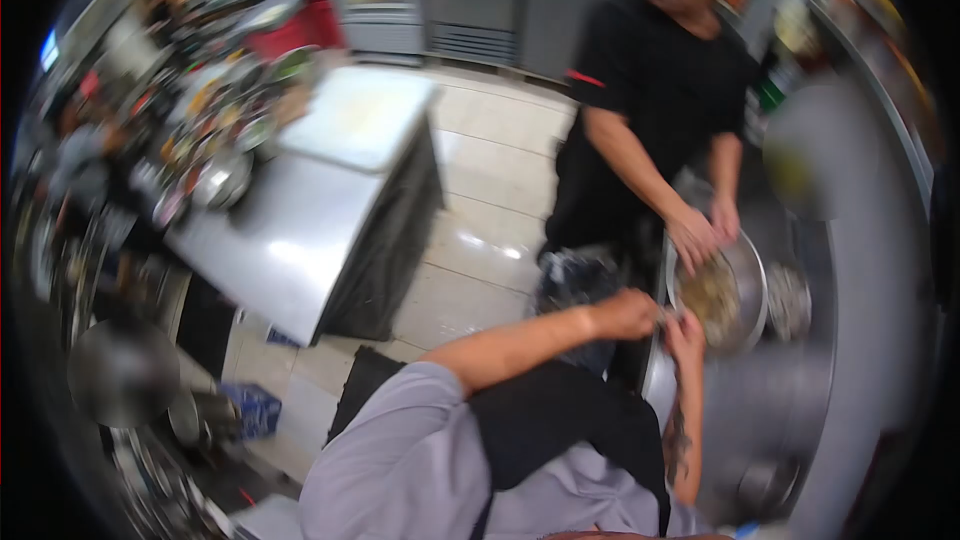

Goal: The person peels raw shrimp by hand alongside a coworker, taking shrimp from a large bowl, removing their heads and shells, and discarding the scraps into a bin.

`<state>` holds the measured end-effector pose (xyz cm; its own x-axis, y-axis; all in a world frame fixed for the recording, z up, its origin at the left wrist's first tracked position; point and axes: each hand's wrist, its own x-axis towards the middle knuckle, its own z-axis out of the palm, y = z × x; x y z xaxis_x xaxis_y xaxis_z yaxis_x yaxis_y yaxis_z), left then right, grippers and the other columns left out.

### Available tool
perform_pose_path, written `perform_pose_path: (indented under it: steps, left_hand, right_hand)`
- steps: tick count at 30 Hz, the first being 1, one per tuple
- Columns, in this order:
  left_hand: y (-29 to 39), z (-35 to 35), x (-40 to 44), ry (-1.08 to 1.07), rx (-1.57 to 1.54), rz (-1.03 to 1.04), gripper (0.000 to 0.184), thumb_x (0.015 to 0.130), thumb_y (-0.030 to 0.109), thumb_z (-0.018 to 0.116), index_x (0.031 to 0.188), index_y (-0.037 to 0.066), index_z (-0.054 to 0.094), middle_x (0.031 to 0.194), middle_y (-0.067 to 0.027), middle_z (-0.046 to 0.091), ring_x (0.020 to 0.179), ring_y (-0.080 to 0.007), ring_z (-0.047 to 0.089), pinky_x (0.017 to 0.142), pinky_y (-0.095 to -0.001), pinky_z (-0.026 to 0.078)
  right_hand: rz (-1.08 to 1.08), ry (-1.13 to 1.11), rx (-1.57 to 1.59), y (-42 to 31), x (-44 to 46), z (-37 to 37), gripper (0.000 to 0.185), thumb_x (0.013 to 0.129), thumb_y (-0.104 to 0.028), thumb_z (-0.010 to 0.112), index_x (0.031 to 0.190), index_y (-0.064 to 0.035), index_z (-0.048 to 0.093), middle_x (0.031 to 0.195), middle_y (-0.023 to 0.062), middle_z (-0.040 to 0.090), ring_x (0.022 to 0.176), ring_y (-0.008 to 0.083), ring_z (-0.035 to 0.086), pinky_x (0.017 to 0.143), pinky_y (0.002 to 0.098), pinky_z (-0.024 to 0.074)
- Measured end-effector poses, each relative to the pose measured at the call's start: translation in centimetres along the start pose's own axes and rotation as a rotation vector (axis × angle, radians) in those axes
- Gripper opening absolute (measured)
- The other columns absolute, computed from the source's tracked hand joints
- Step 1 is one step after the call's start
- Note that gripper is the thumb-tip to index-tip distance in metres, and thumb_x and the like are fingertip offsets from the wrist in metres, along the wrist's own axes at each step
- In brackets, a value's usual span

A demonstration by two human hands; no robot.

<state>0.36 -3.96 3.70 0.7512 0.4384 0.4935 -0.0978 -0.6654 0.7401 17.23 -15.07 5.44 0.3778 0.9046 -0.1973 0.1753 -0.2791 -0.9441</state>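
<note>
1. Centrally to R. of view: showing lg. metal bowl (751, 312) on steel counter (775, 385), w/ pale, yellowish pcs. (708, 302) inside; too blurred to identify.
2. At near-L. edge of bowl: showing L. hand (628, 315) reaching in from L., fingers curled, grip drawn closed; anything pinched too small & blurred to name.
3. Just beside L. hand, near bowl rim: showing R. hand (686, 335), fingers directed up toward L. fingertips; contact btwn. hands unclear, state of R. grip impossible to tell. Note dark tattoo on R. forearm (684, 440).
4. Across bowl: showing co-worker (655, 90) in black top w/ both hands lowered over far part of bowl, one (693, 239) nearer pcs., the other (724, 219) by far rim.
5. Just R. of bowl: showing smaller round container (788, 302) w/ pale contents, indistinct.
6. L. of bowl, below co-worker: showing black plastic bag (577, 278).
7. Well apart, across tiled floor (480, 240): showing second steel counter (275, 240) w/ white board (357, 120) & cluster of containers (222, 130).
</note>
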Motion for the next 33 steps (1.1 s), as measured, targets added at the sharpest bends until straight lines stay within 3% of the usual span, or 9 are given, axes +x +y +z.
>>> perform_pose_path:
  steps: [3, 9, 12, 14, 17, 20, 24, 29, 33]
  left_hand:
    - [0.5, -1.1, 0.7, 0.003, 0.034, 0.062, 0.01, 0.076, 0.007, 0.055, 0.074, -0.002, 0.059, 0.074, -0.0243, 0.06, 0.072, -0.0438, 0.059, 0.066, -0.0522, 0.047]
    - [0.6, -2.0, 1.5, -0.041, -0.062, -0.092, 0.022, 0.082, 0.009, 0.056, 0.096, -0.005, 0.067, 0.09, -0.0256, 0.066, 0.085, -0.0402, 0.065, 0.077, -0.0438, 0.051]
    - [0.2, -1.9, 1.6, -0.034, -0.126, -0.107, 0.022, 0.083, 0.01, 0.056, 0.096, -0.005, 0.066, 0.085, -0.024, 0.066, 0.077, -0.0335, 0.066, 0.072, -0.0384, 0.051]
    - [0.5, -2.5, 2.0, -0.172, -0.23, -0.327, 0.022, 0.085, 0.012, 0.056, 0.096, -0.005, 0.066, 0.078, -0.017, 0.066, 0.069, -0.0194, 0.063, 0.067, -0.0321, 0.049]
    - [-0.7, -1.8, 1.7, -0.149, -0.308, -0.308, 0.023, 0.086, 0.015, 0.056, 0.095, -0.004, 0.065, 0.069, -0.0145, 0.063, 0.058, -0.017, 0.059, 0.058, -0.0329, 0.047]
    - [-0.9, -2.3, 2.0, -0.244, -0.366, -0.345, 0.024, 0.087, 0.014, 0.056, 0.099, -0.004, 0.066, 0.075, -0.006, 0.065, 0.068, -0.0082, 0.055, 0.063, -0.0281, 0.047]
    - [-0.5, -2.9, 2.1, -0.277, -0.34, -0.291, 0.024, 0.087, 0.014, 0.056, 0.1, -0.004, 0.066, 0.077, -0.0094, 0.066, 0.07, -0.0108, 0.057, 0.065, -0.0296, 0.047]
    - [-0.7, -2.8, 2.6, -0.193, -0.135, 0.007, 0.02, 0.083, 0.009, 0.057, 0.095, -0.005, 0.065, 0.085, -0.022, 0.065, 0.077, -0.033, 0.064, 0.07, -0.0383, 0.05]
    - [-1.1, -2.7, 2.8, -0.189, -0.046, 0.014, 0.019, 0.081, 0.008, 0.057, 0.092, -0.005, 0.065, 0.085, -0.0236, 0.064, 0.079, -0.0388, 0.062, 0.071, -0.0401, 0.05]
  right_hand:
    - [-0.176, 0.035, -0.122, -0.9, 0.0, 1.0, 0.008, 0.091, -0.008, 0.058, 0.096, -0.002, 0.062, 0.08, -0.0007, 0.06, 0.073, 0.0079, 0.055, 0.065, 0.0243, 0.0461]
    - [-0.105, 0.065, -0.02, -2.9, -0.3, 1.8, 0.012, 0.092, -0.014, 0.057, 0.097, -0.0034, 0.061, 0.073, -0.0032, 0.053, 0.06, 0.0049, 0.046, 0.051, 0.0238, 0.0388]
    - [-0.018, 0.074, 0.1, -3.1, -0.6, 2.2, 0.011, 0.093, -0.015, 0.057, 0.096, -0.0049, 0.06, 0.07, -0.0044, 0.052, 0.056, 0.0029, 0.046, 0.046, 0.0203, 0.0378]
    - [-0.001, 0.049, 0.218, -2.5, -0.6, 1.8, 0.015, 0.095, -0.017, 0.054, 0.102, -0.0055, 0.061, 0.072, -0.0018, 0.054, 0.055, 0.0038, 0.049, 0.046, 0.0188, 0.0419]
    - [0.029, 0.043, 0.307, -1.9, -0.4, 1.7, 0.013, 0.095, -0.016, 0.055, 0.101, -0.0054, 0.061, 0.072, -0.0017, 0.054, 0.054, 0.004, 0.049, 0.046, 0.0191, 0.0421]
    - [0.05, 0.066, 0.315, -2.0, -0.5, 1.6, 0.012, 0.096, -0.016, 0.055, 0.099, -0.0055, 0.06, 0.072, -0.0016, 0.055, 0.054, 0.0045, 0.049, 0.046, 0.0194, 0.0424]
    - [0.024, 0.085, 0.246, -1.8, -0.4, 1.2, 0.012, 0.096, -0.016, 0.055, 0.098, -0.0053, 0.06, 0.07, -0.0022, 0.054, 0.054, 0.0048, 0.049, 0.046, 0.0199, 0.0424]
    - [-0.194, 0.106, -0.08, -1.7, 0.1, 1.3, 0.016, 0.094, -0.013, 0.054, 0.105, -0.0042, 0.06, 0.073, -0.0023, 0.053, 0.058, 0.0027, 0.048, 0.047, 0.0208, 0.0391]
    - [-0.229, 0.089, -0.111, -1.7, 0.3, 1.3, 0.018, 0.094, -0.014, 0.054, 0.107, -0.0038, 0.06, 0.073, -0.0021, 0.053, 0.055, 0.0033, 0.047, 0.046, 0.0215, 0.0378]
